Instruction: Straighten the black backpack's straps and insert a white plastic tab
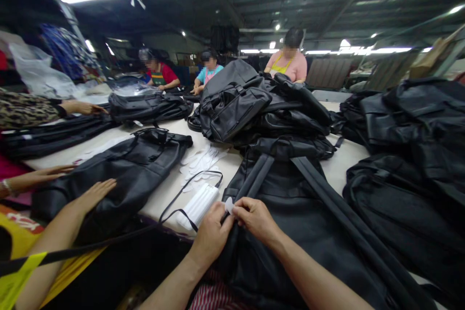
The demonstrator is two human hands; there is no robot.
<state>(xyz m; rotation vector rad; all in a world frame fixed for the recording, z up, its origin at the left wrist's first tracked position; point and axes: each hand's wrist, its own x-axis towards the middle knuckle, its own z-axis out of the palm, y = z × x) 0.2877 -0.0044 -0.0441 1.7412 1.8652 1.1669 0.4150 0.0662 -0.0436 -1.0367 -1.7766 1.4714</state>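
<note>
A black backpack point(290, 213) lies back-up in front of me, its two straps running away to the right. My left hand point(210, 235) and my right hand point(256, 218) meet at its near left edge. Both pinch a small white tag point(228, 205) between thumb and fingers. A white power bank point(199, 205) with a black cable lies on the table just left of my left hand. Loose white tags point(201, 162) are scattered beyond it.
A neighbour's hands point(90, 196) press flat on another black backpack point(119, 169) at my left. Black backpacks are heaped in the middle point(250, 101) and at the right point(410, 155). Several other people work at the far side of the pale table point(341, 162).
</note>
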